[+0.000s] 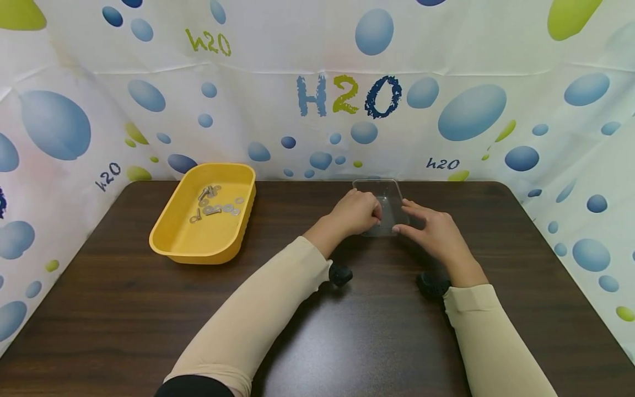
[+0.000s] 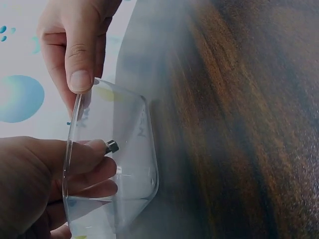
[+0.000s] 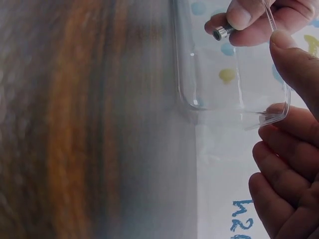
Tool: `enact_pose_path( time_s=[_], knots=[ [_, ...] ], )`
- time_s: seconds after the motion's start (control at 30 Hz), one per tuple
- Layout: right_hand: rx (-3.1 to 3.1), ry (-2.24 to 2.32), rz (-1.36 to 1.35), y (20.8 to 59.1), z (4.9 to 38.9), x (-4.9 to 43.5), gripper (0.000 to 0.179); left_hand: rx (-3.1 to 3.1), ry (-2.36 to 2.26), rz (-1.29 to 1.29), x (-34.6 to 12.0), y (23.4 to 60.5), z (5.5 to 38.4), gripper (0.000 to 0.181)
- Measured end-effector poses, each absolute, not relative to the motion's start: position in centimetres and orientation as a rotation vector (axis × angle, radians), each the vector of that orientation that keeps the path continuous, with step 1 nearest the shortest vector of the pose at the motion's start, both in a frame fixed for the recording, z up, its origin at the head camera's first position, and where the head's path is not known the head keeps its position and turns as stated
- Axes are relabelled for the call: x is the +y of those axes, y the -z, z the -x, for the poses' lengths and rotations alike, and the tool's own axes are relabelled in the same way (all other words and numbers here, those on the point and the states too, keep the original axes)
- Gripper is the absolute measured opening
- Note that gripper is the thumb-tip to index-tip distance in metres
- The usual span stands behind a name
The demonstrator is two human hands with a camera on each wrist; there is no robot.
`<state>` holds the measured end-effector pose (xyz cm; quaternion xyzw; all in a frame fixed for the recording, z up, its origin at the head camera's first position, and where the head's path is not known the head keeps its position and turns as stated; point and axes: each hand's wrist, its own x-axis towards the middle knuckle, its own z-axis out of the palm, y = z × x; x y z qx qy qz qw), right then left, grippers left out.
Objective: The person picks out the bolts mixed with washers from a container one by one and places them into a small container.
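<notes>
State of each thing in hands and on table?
Left hand, pinching the held bolt
Right hand, gripping the clear container's rim
Held bolt, one end exposed
Clear container, open, uncovered
Yellow tray, upright, uncovered
Loose bolts, lying in the tray
Washers, lying in the tray

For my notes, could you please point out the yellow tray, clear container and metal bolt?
Yellow tray (image 1: 213, 230): head view, bare floor.
Clear container (image 2: 134, 172): left wrist view, side wall.
Metal bolt (image 3: 221, 33): right wrist view, its head.

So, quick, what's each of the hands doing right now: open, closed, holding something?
Left hand: closed, pinching a small metal bolt.
Right hand: closed on the rim of the clear container.
</notes>
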<state>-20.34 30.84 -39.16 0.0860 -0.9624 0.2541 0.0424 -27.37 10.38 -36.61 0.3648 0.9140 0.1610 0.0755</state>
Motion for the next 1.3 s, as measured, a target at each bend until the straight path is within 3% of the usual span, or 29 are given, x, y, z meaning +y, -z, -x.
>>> enact_pose_path(
  time_s=[1.3],
  knots=[
    [-2.936, -0.768, -0.270, 38.85, 20.34, 30.60, 0.068, 2.645, -0.471, -1.048, 10.64, 36.06, 27.63, 0.010]
  ],
)
